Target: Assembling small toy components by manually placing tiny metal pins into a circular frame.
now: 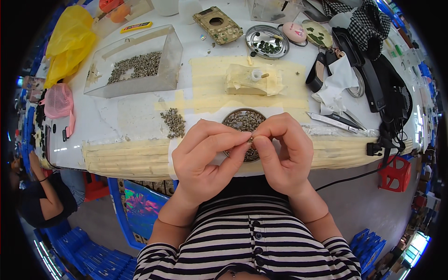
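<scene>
My left hand (207, 151) and my right hand (283, 149) meet at the fingertips above a round dish (243, 110) of small metallic parts. Both are closed in a pinch, thumb against forefinger. A tiny brownish piece shows between the fingertips, too small to name. Part of the dish is hidden behind my hands. Just left of my left hand, a loose pile of small metal parts (173, 122) lies on the table. Beyond the dish stands a block wrapped in cream tape (240, 84), with a small white ring and a short peg on top.
A clear box (169, 70) of similar parts stands at the left, near a yellow bag (70, 42) and pink strainer (59, 102). Tweezers (333, 122) lie at the right beside cables and black straps. A metal plate (267, 53) holds dark pieces. Another person (46, 198) sits at the left.
</scene>
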### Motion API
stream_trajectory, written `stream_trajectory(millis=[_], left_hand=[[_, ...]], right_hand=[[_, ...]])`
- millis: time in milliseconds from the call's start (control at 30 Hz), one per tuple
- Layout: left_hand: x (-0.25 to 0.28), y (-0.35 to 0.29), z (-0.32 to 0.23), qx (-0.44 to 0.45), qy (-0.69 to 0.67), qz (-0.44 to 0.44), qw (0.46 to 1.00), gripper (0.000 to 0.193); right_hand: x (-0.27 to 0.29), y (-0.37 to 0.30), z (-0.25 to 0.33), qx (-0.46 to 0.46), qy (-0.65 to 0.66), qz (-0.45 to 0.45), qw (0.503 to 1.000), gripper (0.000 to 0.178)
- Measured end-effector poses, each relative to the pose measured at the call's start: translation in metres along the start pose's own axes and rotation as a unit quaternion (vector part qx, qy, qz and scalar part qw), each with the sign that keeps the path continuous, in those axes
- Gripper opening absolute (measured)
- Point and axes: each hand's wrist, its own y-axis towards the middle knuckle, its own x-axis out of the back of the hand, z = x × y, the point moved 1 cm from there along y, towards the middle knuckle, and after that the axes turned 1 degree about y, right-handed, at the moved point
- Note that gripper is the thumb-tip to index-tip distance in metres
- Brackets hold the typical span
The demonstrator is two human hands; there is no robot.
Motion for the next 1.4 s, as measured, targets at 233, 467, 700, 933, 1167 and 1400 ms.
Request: stream_trajectory(millis=[233,467,700,933,1167,1400], left_hand=[[0.001,-0.001,0.000,-0.006,0.000,-0.002,1.000,0.024],[0.002,-0.001,0.001,0.001,-0.004,-0.018,1.000,0.023],[0.003,-0.002,0.001,0.007,-0.018,-0.029,0.999,0.022],[0.001,-0.003,0.000,0.016,-0.007,-0.036,0.999,0.022],[0.002,0.016,-0.003,-0.025,0.083,-0.024,0.996,0.023],[0.001,0.019,0.003,-0.026,0.077,-0.041,0.996,0.023]], right_hand=[[-0.001,-0.001,0.001,-0.034,0.028,-0.002,0.999,0.007],[-0.001,-0.004,0.002,-0.025,0.003,-0.029,0.999,0.011],[-0.001,0.001,0.010,0.050,-0.079,0.005,0.996,0.018],[0.000,0.001,0.007,0.040,-0.069,-0.003,0.997,0.017],[0.024,0.037,0.018,0.111,-0.202,-0.050,0.972,0.018],[0.021,0.065,0.009,0.126,-0.354,-0.008,0.927,0.020]])
